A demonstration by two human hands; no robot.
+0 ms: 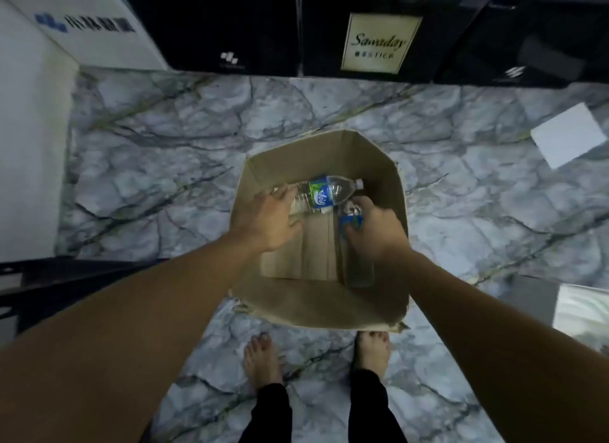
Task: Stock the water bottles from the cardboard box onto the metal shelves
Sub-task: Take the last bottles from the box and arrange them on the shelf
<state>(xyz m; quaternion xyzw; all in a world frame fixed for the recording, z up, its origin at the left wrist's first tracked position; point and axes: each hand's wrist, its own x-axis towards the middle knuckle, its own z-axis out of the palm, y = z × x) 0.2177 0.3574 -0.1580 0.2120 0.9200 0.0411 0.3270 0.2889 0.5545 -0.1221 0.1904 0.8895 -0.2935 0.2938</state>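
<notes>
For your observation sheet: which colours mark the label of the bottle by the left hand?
The label is blue and green; head view.

"Sawaday" on cream label [380,43], black box [329,30]

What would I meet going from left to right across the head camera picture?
White box → left hand → lying bottle → right hand, gripping a second bottle → white sheet on the floor.
</notes>
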